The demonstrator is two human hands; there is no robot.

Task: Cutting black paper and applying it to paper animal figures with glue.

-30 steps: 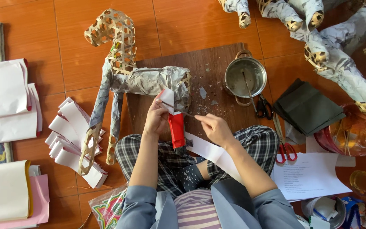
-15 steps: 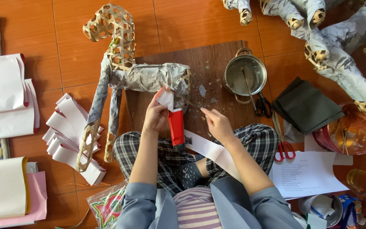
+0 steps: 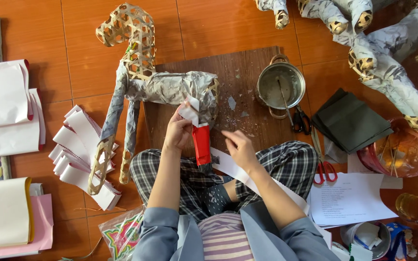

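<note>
A woven bamboo animal frame (image 3: 136, 63), partly covered in grey paper, lies on the floor in front of me. My left hand (image 3: 177, 133) pinches a white fringed paper strip (image 3: 189, 110) against one leg of the frame, which is wrapped in red paper (image 3: 201, 144). My right hand (image 3: 235, 145) hovers just right of the red leg, fingers loosely curled, above a long white paper strip (image 3: 247, 179) that runs across my lap. Whether it holds that strip I cannot tell.
A brown board (image 3: 238, 77) lies under the frame. A metal pot (image 3: 281, 87) with a brush stands on it, black scissors (image 3: 300, 121) beside. Dark paper sheets (image 3: 351, 123), red scissors (image 3: 325, 170), white fringed strips (image 3: 81, 154), paper stacks (image 3: 3, 106) and other paper-covered figures (image 3: 388, 48) surround me.
My right hand has dropped slightly and moved away from the white piece at the leg. My left hand keeps holding the strip on the red leg.
</note>
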